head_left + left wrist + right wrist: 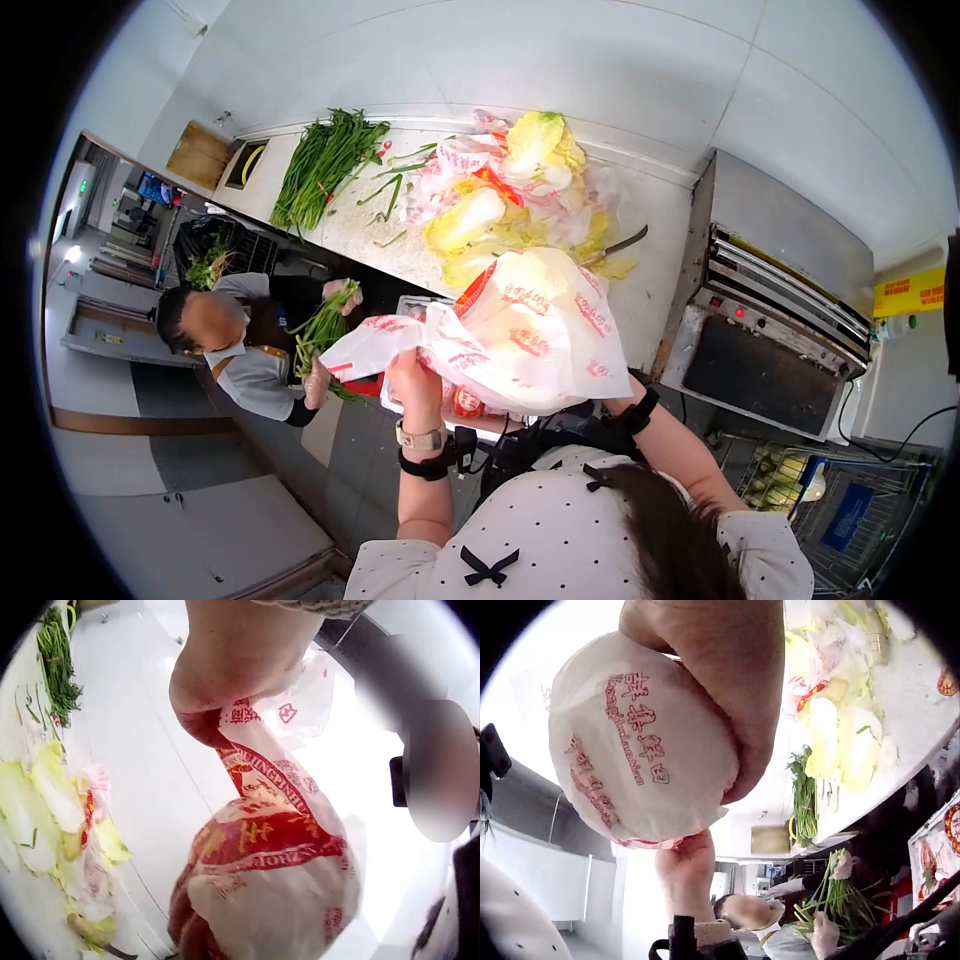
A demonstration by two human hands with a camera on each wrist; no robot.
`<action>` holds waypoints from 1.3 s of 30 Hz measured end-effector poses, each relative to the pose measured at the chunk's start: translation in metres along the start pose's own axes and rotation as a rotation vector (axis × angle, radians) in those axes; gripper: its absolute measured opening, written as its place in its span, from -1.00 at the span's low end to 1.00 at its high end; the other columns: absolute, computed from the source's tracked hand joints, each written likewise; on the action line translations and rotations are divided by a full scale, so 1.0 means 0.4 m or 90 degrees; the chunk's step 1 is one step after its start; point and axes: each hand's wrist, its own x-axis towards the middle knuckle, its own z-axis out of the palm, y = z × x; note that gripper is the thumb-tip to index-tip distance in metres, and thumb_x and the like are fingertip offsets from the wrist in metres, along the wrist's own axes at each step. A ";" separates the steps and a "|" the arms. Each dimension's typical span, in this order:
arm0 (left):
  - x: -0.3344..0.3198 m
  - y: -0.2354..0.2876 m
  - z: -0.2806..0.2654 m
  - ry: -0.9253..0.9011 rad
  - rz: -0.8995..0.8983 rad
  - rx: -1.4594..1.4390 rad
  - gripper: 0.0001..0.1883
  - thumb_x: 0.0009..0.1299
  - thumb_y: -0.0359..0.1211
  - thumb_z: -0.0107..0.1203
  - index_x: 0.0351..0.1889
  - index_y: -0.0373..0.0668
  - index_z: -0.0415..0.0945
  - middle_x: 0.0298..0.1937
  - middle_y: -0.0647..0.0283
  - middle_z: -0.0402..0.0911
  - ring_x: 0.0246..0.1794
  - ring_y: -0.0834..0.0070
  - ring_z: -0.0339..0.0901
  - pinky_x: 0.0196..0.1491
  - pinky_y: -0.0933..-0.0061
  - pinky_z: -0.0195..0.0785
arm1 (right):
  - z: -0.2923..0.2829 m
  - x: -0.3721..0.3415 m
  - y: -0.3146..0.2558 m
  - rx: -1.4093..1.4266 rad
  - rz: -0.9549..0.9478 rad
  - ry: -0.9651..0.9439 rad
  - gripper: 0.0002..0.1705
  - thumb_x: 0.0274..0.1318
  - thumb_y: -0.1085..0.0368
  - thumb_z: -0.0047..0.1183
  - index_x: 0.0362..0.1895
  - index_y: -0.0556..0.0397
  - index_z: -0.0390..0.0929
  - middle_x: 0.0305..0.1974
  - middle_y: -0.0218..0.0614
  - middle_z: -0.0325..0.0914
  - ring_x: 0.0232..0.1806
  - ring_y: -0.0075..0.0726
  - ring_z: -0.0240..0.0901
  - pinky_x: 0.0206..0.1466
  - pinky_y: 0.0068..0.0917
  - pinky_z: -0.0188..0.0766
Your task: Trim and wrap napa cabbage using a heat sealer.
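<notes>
A pale napa cabbage, wrapped in a thin white bag point(535, 325) with red print, is held up in front of the person's body. My left hand point(415, 385) grips the twisted end of the bag, its loose tail fanning out past the fist. At the other end, my right hand point(720, 682) curls round the full, rounded part of the wrapped cabbage. The head view mostly hides this hand behind the bag; some of its fingers point(191, 922) show in the left wrist view. Loose cabbage leaves point(470, 220) lie on the white counter point(400, 250) beyond.
Green stalks point(325, 165) lie at the counter's left, and a curved knife point(625, 242) by the leaves. A wrapping machine point(770, 300) stands right, above a wire cart point(840, 520). Another person point(250, 350) at left holds a bunch of greens point(325, 330).
</notes>
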 end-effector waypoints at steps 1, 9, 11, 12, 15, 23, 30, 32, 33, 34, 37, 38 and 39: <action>0.027 -0.030 -0.041 -0.013 -0.020 -0.018 -0.76 0.32 -0.52 -0.11 -0.06 -0.35 0.35 -0.13 0.17 0.50 -0.12 0.42 0.47 0.00 0.36 0.35 | 0.006 -0.009 0.001 -0.010 -0.007 -0.001 -0.40 0.16 0.17 -0.10 0.25 0.07 0.10 0.17 -0.15 0.25 0.15 -0.14 0.27 0.17 -0.19 0.30; 0.051 -0.005 -0.036 -0.126 -0.105 0.132 -0.47 0.28 -0.55 -0.10 0.23 -0.35 0.06 0.17 0.06 0.26 0.14 0.35 0.27 0.18 0.37 0.12 | 0.057 -0.079 -0.004 -0.112 -0.136 0.018 -0.43 0.16 0.26 -0.11 0.26 0.06 0.10 0.15 -0.19 0.26 0.13 -0.18 0.29 0.17 -0.20 0.30; 0.003 0.005 -0.029 -0.081 0.347 0.358 -0.40 0.19 -0.62 -0.13 0.24 -0.38 0.01 0.17 0.01 0.25 0.17 0.28 0.24 0.24 0.32 0.06 | 0.102 -0.123 -0.029 -0.147 -0.175 0.046 -0.43 0.16 0.28 -0.12 0.26 0.05 0.10 0.15 -0.21 0.26 0.13 -0.19 0.30 0.17 -0.21 0.30; -0.023 0.025 -0.034 -0.120 0.521 0.457 -0.38 0.09 -0.67 -0.12 0.20 -0.41 0.06 0.19 -0.02 0.22 0.18 0.25 0.25 0.26 0.25 0.05 | 0.112 -0.131 -0.037 -0.156 -0.190 0.059 -0.43 0.16 0.29 -0.12 0.26 0.05 0.10 0.15 -0.21 0.27 0.12 -0.19 0.30 0.17 -0.21 0.30; -0.083 0.080 0.041 -0.538 0.713 0.625 -0.57 0.11 -0.34 0.20 -0.03 -0.20 0.45 0.02 0.10 0.50 0.16 0.15 0.31 0.19 0.07 0.12 | 0.057 -0.087 -0.034 -0.112 -0.195 0.078 -0.44 0.16 0.29 -0.11 0.25 0.04 0.10 0.15 -0.22 0.26 0.12 -0.21 0.30 0.16 -0.21 0.31; -0.129 0.018 0.151 -0.607 0.720 0.569 -0.74 0.01 -0.53 0.21 -0.28 -0.23 0.61 -0.17 0.20 0.60 -0.04 0.26 0.50 0.00 0.36 0.36 | -0.054 0.007 -0.024 -0.006 -0.204 -0.108 -0.49 0.18 0.17 -0.11 0.19 0.04 0.21 0.09 -0.25 0.36 0.10 -0.20 0.33 0.17 -0.21 0.27; -0.131 -0.017 0.093 -0.676 0.621 0.586 -0.75 0.01 -0.62 0.15 -0.31 -0.27 0.55 -0.39 0.19 0.56 -0.36 0.31 0.51 -0.32 0.40 0.38 | 0.015 -0.038 -0.039 0.011 -0.238 0.005 -0.34 0.25 -0.15 -0.37 0.26 0.01 0.12 0.23 -0.28 0.21 0.20 -0.19 0.24 0.25 -0.16 0.17; -0.094 -0.038 0.065 -0.648 0.471 0.704 -0.73 0.06 -0.56 0.06 -0.23 -0.28 0.49 -0.32 0.10 0.53 -0.28 0.16 0.48 -0.23 0.27 0.35 | 0.016 -0.036 -0.063 0.005 -0.247 -0.072 -0.24 0.17 -0.29 -0.41 0.31 -0.09 0.05 0.26 -0.26 0.16 0.24 -0.12 0.18 0.24 -0.08 0.18; -0.070 -0.063 0.040 -0.609 0.379 0.729 -0.76 0.08 -0.54 0.04 -0.24 -0.29 0.47 -0.31 0.07 0.52 -0.28 0.11 0.47 -0.22 0.25 0.34 | 0.014 -0.037 -0.065 0.002 -0.244 -0.108 -0.18 0.14 -0.35 -0.43 0.33 -0.14 0.01 0.28 -0.25 0.14 0.26 -0.09 0.15 0.23 -0.04 0.19; -0.033 -0.094 0.002 -0.588 0.376 0.795 -0.79 0.10 -0.52 0.03 -0.27 -0.31 0.46 -0.32 0.05 0.52 -0.30 0.07 0.47 -0.25 0.23 0.35 | 0.034 -0.048 -0.069 -0.022 -0.251 -0.096 -0.12 0.08 -0.42 -0.44 0.33 -0.15 0.02 0.28 -0.25 0.12 0.26 -0.09 0.15 0.23 -0.03 0.20; -0.023 -0.063 0.004 -0.404 0.398 0.790 -0.92 0.13 -0.52 -0.03 -0.47 -0.37 0.45 -0.42 0.03 0.50 -0.45 0.05 0.46 -0.39 0.21 0.35 | 0.033 -0.042 -0.066 0.022 -0.208 -0.132 -0.13 0.10 -0.41 -0.43 0.32 -0.10 0.02 0.28 -0.25 0.13 0.25 -0.09 0.16 0.24 -0.05 0.19; -0.046 -0.029 0.018 -0.349 0.368 0.710 -0.91 0.10 -0.53 0.02 -0.45 -0.36 0.47 -0.47 0.05 0.52 -0.46 0.09 0.49 -0.39 0.23 0.35 | 0.024 -0.035 -0.064 -0.022 -0.220 -0.108 -0.13 0.10 -0.38 -0.37 0.32 -0.08 0.02 0.28 -0.25 0.13 0.25 -0.10 0.16 0.25 -0.07 0.18; -0.062 0.000 0.023 -0.292 0.337 0.630 -0.89 0.07 -0.54 0.07 -0.43 -0.36 0.49 -0.51 0.08 0.53 -0.47 0.14 0.51 -0.38 0.26 0.35 | 0.009 -0.023 -0.060 -0.067 -0.230 -0.085 -0.13 0.10 -0.36 -0.31 0.32 -0.05 0.03 0.28 -0.24 0.13 0.25 -0.10 0.16 0.26 -0.08 0.17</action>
